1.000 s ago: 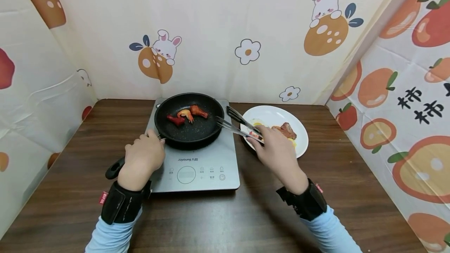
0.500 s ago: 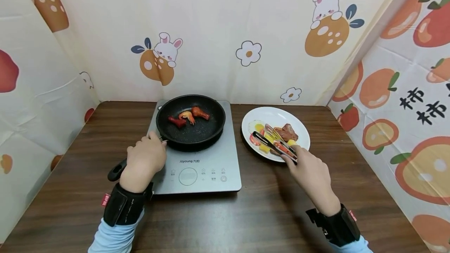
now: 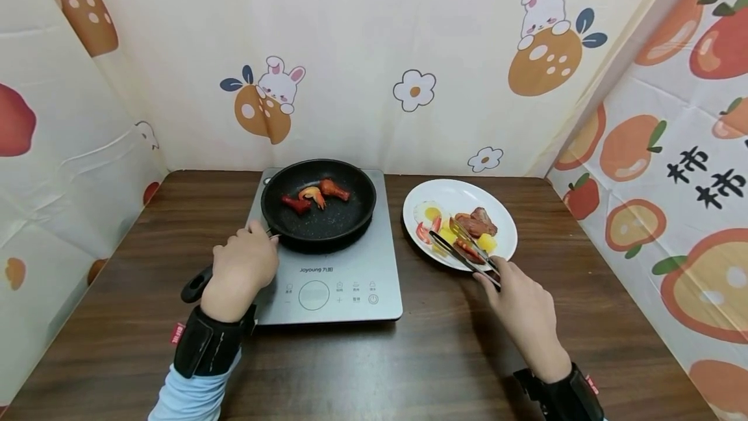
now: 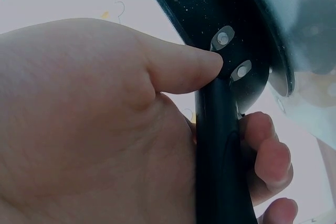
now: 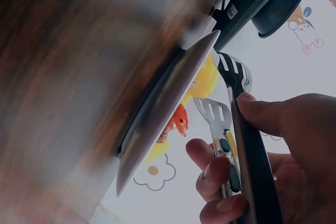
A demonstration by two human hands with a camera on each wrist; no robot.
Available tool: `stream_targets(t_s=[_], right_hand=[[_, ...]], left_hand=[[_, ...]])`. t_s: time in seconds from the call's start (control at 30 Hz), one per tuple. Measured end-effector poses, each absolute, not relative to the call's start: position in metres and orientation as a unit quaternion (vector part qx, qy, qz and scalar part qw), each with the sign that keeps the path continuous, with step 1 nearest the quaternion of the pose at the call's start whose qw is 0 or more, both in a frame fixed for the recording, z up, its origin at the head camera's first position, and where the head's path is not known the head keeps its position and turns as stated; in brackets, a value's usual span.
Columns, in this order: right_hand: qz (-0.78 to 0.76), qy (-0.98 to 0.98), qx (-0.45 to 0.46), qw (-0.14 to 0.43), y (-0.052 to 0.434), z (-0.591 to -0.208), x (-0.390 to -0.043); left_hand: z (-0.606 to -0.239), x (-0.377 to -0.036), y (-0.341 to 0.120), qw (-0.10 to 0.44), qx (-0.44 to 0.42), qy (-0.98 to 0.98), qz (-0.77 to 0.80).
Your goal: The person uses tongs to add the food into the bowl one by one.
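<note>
Steadying the pan [image 3: 318,203] on the cooker [image 3: 327,278] with our left hand [image 3: 242,271] wrapped round its handle [image 4: 218,145], we hold tongs [image 3: 464,249] pinched in our right hand [image 3: 523,304] over the plate [image 3: 502,223] of food.

One pan [image 3: 318,206], one plate [image 3: 502,226], one tongs [image 3: 464,251].

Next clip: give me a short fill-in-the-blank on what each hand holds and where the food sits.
The left hand grips the handle of the black ____.
The right hand holds tongs over the white ____.
The pan sits on a grey induction ____.

Missing words: pan; plate; cooker
</note>
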State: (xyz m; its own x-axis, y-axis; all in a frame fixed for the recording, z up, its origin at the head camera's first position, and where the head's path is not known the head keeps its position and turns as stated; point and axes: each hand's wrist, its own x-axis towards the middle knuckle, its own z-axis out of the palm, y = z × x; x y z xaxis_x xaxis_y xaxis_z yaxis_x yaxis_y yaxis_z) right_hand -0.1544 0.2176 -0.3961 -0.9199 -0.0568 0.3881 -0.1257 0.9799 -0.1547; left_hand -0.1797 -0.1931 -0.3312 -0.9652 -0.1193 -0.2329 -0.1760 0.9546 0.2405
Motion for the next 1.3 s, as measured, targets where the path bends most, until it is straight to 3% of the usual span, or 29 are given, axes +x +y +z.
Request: stream_targets(t_s=[0.77,1.3], right_hand=[[0.08,-0.954,0.069,0.281,0.2118,-0.4048,-0.1466],[0.095,-0.961,0.044,0.256,0.2168,-0.4027,-0.1445]], left_hand=[[-0.3298,-0.1787,-0.1924,0.108,-0.073,0.982,0.135],[-0.3299,-0.1777,-0.1921,0.105,-0.069,0.983,0.134]])
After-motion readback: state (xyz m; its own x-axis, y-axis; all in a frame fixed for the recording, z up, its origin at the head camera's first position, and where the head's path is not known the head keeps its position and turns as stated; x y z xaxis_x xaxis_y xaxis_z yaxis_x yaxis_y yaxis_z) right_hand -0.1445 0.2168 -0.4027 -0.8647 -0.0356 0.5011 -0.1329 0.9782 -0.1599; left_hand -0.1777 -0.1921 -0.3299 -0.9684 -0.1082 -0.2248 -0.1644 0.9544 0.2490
